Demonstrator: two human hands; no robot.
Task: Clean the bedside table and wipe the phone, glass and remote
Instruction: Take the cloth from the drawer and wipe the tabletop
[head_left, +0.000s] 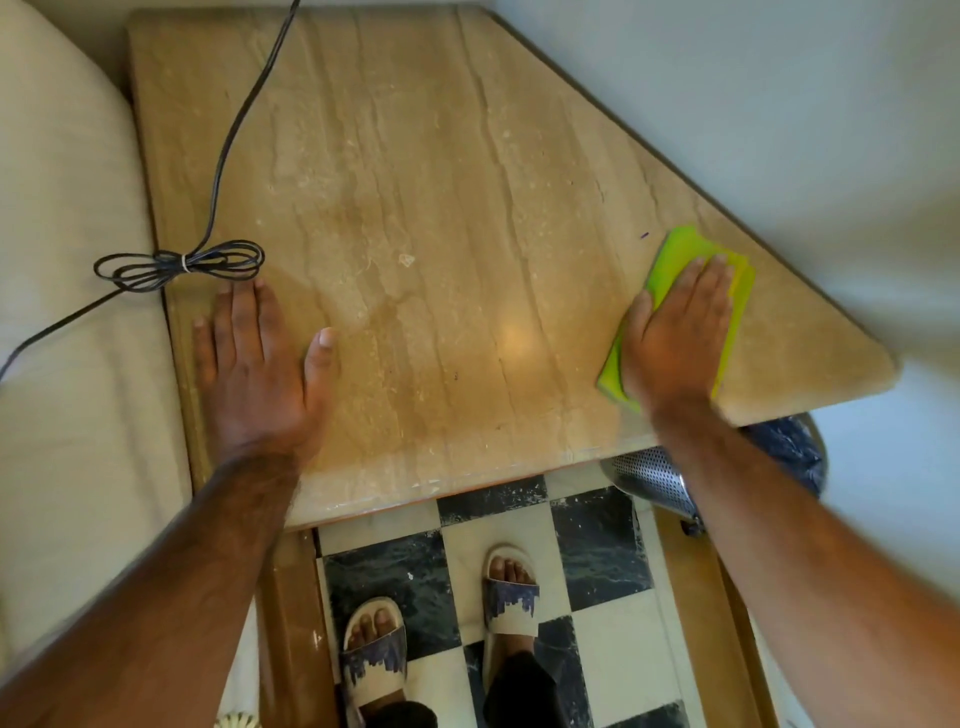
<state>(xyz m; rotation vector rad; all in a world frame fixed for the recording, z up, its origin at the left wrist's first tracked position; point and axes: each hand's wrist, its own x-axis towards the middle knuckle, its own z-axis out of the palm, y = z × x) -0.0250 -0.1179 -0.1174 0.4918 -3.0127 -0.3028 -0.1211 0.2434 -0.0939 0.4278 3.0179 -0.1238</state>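
Observation:
The bedside table has a beige marble top that fills the middle of the view. My right hand lies flat on a bright green cloth near the table's right corner, pressing it to the marble. Spread open, my left hand rests palm down on the table's left front edge and holds nothing. No phone, glass or remote is in view.
A black cable with a tied coil lies over the table's left edge and runs up the marble. A cream bed borders the left. A metal mesh bin stands under the right corner. Checkered floor and my sandalled feet are below.

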